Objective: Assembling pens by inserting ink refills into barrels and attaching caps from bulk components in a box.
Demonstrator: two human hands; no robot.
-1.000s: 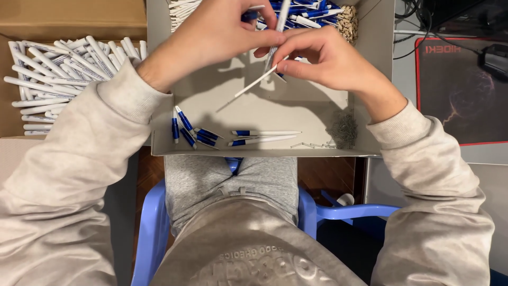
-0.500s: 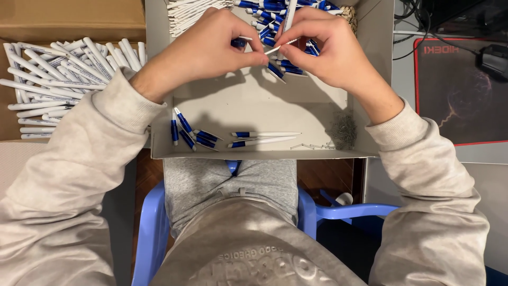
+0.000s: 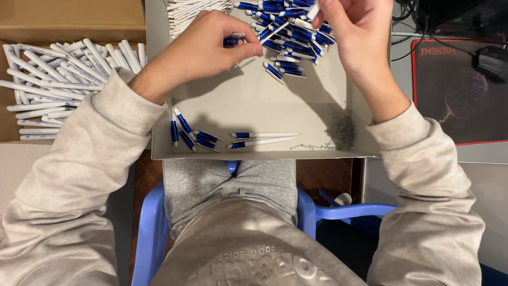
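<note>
Pinched in the left hand (image 3: 203, 45) is a small blue pen piece (image 3: 230, 40), fingers pressed together on it above the bare floor of the grey cardboard tray (image 3: 243, 100). Nearest the body, along the tray's near wall, lie short blue pen parts (image 3: 186, 131), two assembled white-and-blue pens (image 3: 263, 139) and a clump of thin metal springs (image 3: 341, 130). Farther up the tray sits the heap of blue-and-white pen parts (image 3: 288, 32) — the right hand (image 3: 357, 29) hovers over it, fingertips closed on a white piece (image 3: 313, 10). Left of the tray, white pen barrels (image 3: 58, 79) lie piled.
</note>
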